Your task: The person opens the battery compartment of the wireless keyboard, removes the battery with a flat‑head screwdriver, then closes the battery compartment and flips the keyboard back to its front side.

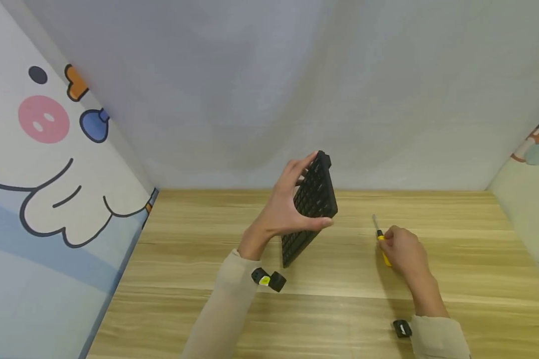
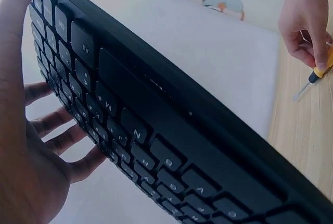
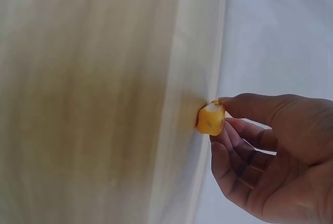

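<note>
A black keyboard [image 1: 314, 194] is held up on its edge, tilted, by my left hand [image 1: 283, 212], with the thumb on one long side and the fingers on the other. In the left wrist view the keys of the keyboard [image 2: 125, 109] face the palm of my left hand [image 2: 31, 146]. My right hand [image 1: 406, 252] pinches the yellow handle of a screwdriver [image 1: 385, 252] low over the table, its metal tip pointing away from me. The right wrist view shows the end of the yellow handle [image 3: 210, 120] between thumb and fingers of my right hand [image 3: 281, 156].
The wooden table [image 1: 332, 319] ends at a pale grey curtain [image 1: 233, 99] behind. A panel with cartoon figures [image 1: 72, 199] stands along the left side, and another printed panel [image 1: 532, 189] borders the right.
</note>
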### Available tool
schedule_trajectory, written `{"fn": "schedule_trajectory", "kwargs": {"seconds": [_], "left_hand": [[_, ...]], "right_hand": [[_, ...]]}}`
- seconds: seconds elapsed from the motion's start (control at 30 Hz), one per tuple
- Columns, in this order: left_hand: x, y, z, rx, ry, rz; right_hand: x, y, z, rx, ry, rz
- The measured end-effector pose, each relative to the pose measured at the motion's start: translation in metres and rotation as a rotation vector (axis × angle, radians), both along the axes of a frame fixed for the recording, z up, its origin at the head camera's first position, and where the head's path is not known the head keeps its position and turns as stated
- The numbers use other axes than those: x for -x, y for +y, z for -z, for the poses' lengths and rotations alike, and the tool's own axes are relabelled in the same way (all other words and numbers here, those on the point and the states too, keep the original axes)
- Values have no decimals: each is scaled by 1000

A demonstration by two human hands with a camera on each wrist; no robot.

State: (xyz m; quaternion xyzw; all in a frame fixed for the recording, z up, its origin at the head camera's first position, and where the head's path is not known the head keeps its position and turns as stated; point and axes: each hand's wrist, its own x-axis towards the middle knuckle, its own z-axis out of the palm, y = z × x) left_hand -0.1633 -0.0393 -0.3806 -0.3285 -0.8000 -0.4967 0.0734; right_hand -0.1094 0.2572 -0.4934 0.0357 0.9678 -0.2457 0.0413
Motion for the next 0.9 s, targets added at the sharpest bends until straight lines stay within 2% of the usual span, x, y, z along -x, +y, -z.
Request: {"fn": "schedule_trajectory", "kwargs": {"seconds": [0.27, 0.37, 0.63, 0.8, 0.9], "left_hand": [[0, -7, 3, -121, -28, 3], [-2, -11, 4, -139, -41, 5], [-8, -22, 7, -236, -102, 52], [-10, -28, 9, -312, -90, 81], [-11, -31, 10, -347, -96, 84]], "right_hand": [[2, 1, 1, 16, 1, -15], [2, 1, 0, 30, -5, -13], [-1, 1, -1, 57, 26, -21], [-1, -4, -7, 84, 56, -62], [2, -10, -11, 109, 55, -127]]}}
